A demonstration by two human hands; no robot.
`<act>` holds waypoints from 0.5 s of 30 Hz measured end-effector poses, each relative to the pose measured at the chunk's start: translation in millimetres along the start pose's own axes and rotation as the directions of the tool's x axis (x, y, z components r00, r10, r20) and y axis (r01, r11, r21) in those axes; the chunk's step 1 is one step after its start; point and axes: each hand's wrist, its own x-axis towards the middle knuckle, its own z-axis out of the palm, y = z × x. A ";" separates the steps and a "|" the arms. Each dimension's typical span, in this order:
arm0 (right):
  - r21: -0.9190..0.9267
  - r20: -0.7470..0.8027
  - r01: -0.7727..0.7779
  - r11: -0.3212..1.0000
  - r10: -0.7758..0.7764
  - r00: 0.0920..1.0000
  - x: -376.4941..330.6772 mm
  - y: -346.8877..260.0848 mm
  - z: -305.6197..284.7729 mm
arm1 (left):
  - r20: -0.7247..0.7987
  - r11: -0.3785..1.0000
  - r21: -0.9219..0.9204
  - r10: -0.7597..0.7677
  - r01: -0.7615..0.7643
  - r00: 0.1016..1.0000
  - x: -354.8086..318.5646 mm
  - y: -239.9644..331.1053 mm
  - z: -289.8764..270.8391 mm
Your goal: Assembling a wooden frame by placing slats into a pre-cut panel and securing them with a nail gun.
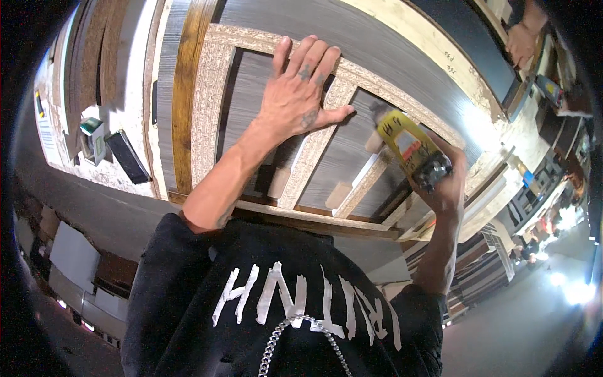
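- While the left hand (295, 94) lies flat and spread, grasping nothing, on a pale chipboard strip (314, 147) of the frame (210, 94), the right hand (443, 182) is clenched around a yellow power tool (411, 147).
- That tool sits to the right of the flat hand, its nose angled up and left toward the slats and the dark grey panel (251, 81) beneath them; whether the tip touches the wood is too blurred to tell.
- To do this well, I judge the flat palm should press firmly enough that the strip cannot creep, with the thumb and fingers kept clear of the tool's line.
- The tool likely wants to meet the strip squarely, since a slanted approach could skid across the rough chipboard edge.
- Small loose offcuts (339, 193) lie between the slats near the front edge and could get underfoot of the work.
- A brown wooden rail (185, 94) runs along the frame's left side.
- Farther left, on a worn white worktop (135, 81), rest a dark flat phone-like slab (127, 156) and a small green-and-white box (94, 139).
- Around the bench the room looks like a workshop: stacked boards (483, 270) at the right, bright lights over a grey floor, and another person's hand (521, 41) at the upper right.
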 end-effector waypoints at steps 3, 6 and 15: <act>0.100 0.254 -0.242 0.965 0.210 0.944 43.1 -50.1 0.1 | -0.003 1.000 -0.020 -0.004 0.004 1.000 -3.0 -0.9 -1.9; 0.006 0.294 -0.131 0.991 0.124 0.948 50.8 -31.2 10.5 | 0.000 0.997 -0.070 -0.016 0.016 1.000 -1.6 1.0 1.6; -0.116 0.367 -0.034 0.993 0.075 0.927 66.6 -40.5 13.4 | 0.056 0.998 -0.039 -0.040 0.042 0.998 -2.1 -0.8 -2.8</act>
